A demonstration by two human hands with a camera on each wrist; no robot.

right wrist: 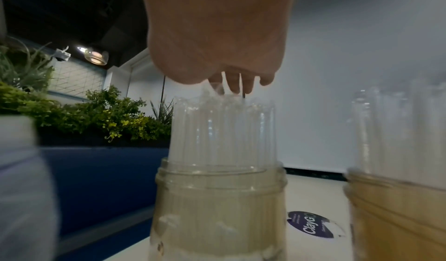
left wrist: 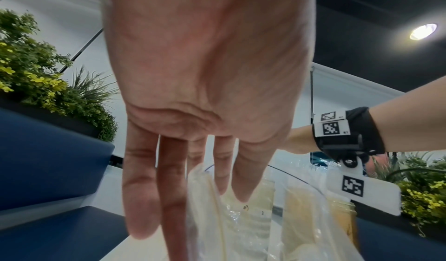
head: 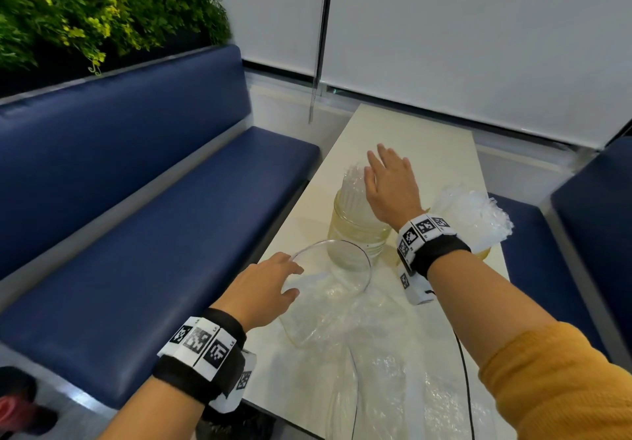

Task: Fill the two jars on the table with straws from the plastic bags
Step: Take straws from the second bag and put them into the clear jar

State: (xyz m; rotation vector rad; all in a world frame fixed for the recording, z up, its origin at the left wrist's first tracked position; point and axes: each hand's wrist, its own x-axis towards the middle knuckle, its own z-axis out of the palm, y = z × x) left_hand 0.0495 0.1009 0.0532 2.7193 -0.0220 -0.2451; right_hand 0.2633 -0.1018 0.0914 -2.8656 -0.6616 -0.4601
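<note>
Both jars point(head: 355, 234) hold straws point(head: 352, 183) | right hand point(head: 390, 189) flat on them | left hand point(head: 263, 289) relaxed at empty bag point(head: 328, 289) | nearly done

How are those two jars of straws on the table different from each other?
Colour: the pale jar is nearly clear, while the amber jar looks brownish yellow.
Touch: the right hand lies flat over the pale jar's straws; nothing touches the amber jar.
Place: the pale jar stands to the amber jar's left.
Shared: both stand upright, packed with clear straws sticking out above the rim.
</note>
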